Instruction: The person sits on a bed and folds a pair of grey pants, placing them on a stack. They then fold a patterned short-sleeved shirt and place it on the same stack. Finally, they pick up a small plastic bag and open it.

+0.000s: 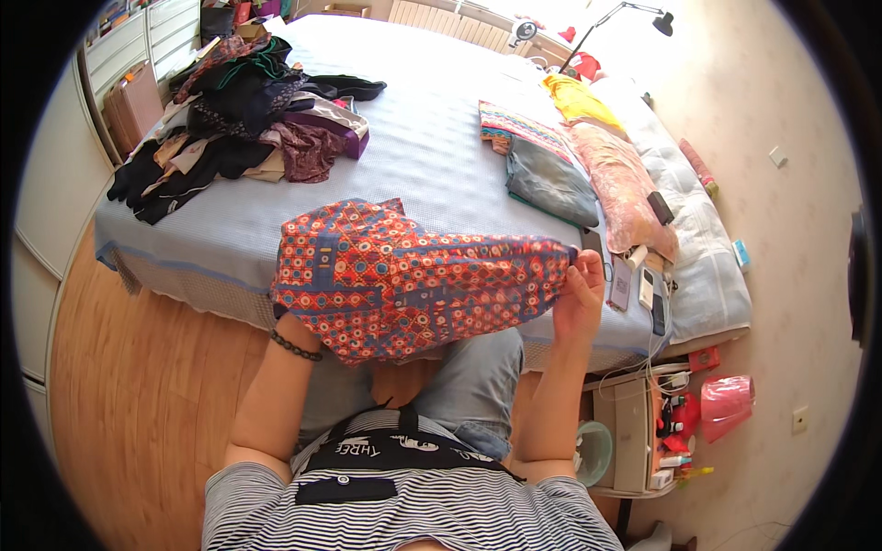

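Observation:
A red garment (pixel 367 285) with a blue, white and orange pattern is stretched out in front of me, above my lap and the near edge of the bed. My right hand (pixel 579 286) pinches its narrow right end between thumb and fingers. At the wide left end, my left hand (pixel 292 329) reaches in under the cloth, which hides its fingers. A dark beaded bracelet (pixel 296 347) circles that wrist. Whether the garment is a top or trousers, I cannot tell.
A messy clothes pile (pixel 239 119) lies at the bed's far left. Folded jeans (pixel 549 179) and a striped cloth (pixel 519 126) rest on the right, beside a pink pillow (pixel 620 179) and several phones (pixel 622 283). Below stands a nightstand (pixel 625 432) with a pink lamp (pixel 726 409).

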A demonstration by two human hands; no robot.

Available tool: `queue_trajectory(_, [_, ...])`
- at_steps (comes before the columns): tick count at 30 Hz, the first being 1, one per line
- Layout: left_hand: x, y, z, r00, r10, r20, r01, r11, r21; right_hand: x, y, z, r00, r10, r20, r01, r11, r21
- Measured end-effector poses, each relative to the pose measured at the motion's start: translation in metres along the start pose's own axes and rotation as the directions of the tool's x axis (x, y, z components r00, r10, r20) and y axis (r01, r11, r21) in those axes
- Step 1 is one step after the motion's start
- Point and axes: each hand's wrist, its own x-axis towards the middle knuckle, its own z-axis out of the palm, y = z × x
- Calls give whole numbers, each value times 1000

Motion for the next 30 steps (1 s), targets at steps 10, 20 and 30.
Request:
queue_trajectory(10, [4,1,10,999,-23,36,22,999,34,-1,8,-39,954,-191,-231,69,889,-452])
queue_trajectory(20, [-32,-47,-8,981,-186,-47,190,974,120,-139,138,-50,466,885,-3,-835,441,330])
queue_trajectory(30, [-26,-31,-2,988,-152,-40,156,980,126,-113,118,18,766,579,279,-637,629,445])
